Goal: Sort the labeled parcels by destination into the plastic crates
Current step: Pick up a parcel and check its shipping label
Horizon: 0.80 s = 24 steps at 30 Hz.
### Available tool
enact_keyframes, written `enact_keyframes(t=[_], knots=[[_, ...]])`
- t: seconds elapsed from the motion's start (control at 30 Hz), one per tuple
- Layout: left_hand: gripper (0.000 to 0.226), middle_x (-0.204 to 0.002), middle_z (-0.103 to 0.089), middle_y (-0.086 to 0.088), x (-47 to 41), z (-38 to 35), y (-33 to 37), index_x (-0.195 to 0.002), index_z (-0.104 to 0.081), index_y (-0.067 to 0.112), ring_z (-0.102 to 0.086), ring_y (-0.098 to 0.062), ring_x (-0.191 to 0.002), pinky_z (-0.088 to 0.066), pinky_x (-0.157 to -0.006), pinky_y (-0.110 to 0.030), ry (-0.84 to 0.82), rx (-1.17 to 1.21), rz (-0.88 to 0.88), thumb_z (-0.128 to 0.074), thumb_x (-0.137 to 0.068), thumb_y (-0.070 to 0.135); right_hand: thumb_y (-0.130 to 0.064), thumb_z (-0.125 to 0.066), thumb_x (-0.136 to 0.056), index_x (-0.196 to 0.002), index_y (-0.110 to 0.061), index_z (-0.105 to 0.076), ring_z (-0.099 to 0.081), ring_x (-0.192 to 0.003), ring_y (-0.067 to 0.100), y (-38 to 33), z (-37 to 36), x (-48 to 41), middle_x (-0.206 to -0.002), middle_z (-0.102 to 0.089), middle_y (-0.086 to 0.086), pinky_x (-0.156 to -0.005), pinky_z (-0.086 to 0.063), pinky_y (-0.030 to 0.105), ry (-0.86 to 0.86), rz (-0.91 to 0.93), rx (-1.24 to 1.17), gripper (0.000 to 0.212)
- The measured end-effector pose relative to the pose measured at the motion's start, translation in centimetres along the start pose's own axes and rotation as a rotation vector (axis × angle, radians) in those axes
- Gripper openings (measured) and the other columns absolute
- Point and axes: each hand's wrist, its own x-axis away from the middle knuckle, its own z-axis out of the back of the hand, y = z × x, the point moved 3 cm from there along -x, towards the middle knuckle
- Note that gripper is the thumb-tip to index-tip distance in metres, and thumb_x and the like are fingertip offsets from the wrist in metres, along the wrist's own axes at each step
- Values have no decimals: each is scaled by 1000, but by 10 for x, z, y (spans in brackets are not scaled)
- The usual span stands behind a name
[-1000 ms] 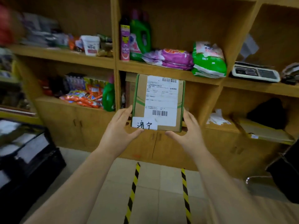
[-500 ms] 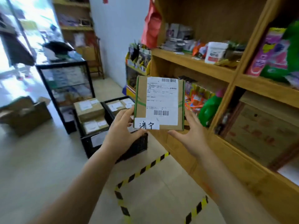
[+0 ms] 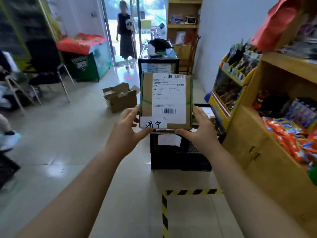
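The parcel [image 3: 165, 101] is matt brown cardboard with a smooth white paper label [image 3: 169, 93], the crate [image 3: 180, 158] black latticed plastic, the floor [image 3: 68, 143] glossy pale tile, the shelving [image 3: 248, 140] smooth yellowish wood

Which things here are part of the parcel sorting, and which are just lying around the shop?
Job: parcel, gripped by left hand and right hand; black crate on the floor beyond it.

Lying about: chair, freezer, snack shelf, striped tape.
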Motion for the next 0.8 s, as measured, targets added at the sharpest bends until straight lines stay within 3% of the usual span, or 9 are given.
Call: enact_keyframes(t=[0.13,0.3,0.33,0.4,0.5,0.57,0.7,0.8], knots=[[85,-118,-47,13,-32,-20,-11,-151,-35,23,-52,0,-93,-43,-82,-7,15,39,4,-81,-79,26,-33,-84,-78,-151,-29,-39,-39,-125,-1,19,0,-35,-136,-46,-16,-102,-31,11,-9,-14,0,86],[85,-122,-50,7,-77,-90,3,-151,-37,17,-53,-9,-101,-49,-89,-21,-69,124,-67,-81,-79,27,-27,-83,-81,-152,-30,-34,-25,-111,-20,62,48,-48,-131,-33,-23,-85,-18,-11,56,-138,88,87],[85,-122,-50,7,-85,-107,9,-151,-37,17,-54,-12,-103,-49,-91,-24,-87,144,-82,-81,-79,27,-26,-82,-82,-153,-31,-31,-23,-111,-20,71,60,-47,-132,-31,-22,-87,-16,-11,64,-169,98,88],[86,-123,-49,8,-96,-139,22,-151,-36,17,-55,-13,-104,-50,-94,-27,-121,169,-110,-81,-79,28,-28,-81,-82,-155,-32,-26,-21,-122,-13,88,85,-43,-140,-29,-20,-102,-13,5,87,-244,118,91],[86,-124,-51,6,-107,-182,51,-152,-35,20,-53,-10,-100,-49,-92,-23,-170,207,-147,-81,-80,30,-31,-81,-81,-155,-33,-27,-27,-131,0,109,123,-33,-151,-30,-15,-106,-23,24,145,-315,148,91],[86,-124,-50,7,-112,-207,70,-152,-34,24,-53,-9,-100,-47,-92,-21,-200,224,-150,-80,-80,31,-34,-82,-80,-155,-35,-27,-26,-134,0,127,146,-29,-158,-29,-11,-111,-26,29,178,-323,167,92],[86,-121,-46,12,-118,-244,97,-152,-32,27,-52,-8,-100,-47,-92,-22,-216,211,-145,-79,-80,29,-35,-81,-81,-155,-33,-28,-20,-126,-7,161,178,-30,-160,-28,-10,-110,-22,26,166,-309,165,91],[85,-126,-50,6,-123,-264,111,-152,-34,22,-54,-12,-104,-50,-95,-29,-193,156,-120,-79,-80,31,-34,-81,-80,-156,-32,-25,-23,-128,-7,186,196,-39,-158,-29,-9,-111,-25,27,128,-282,143,94]])
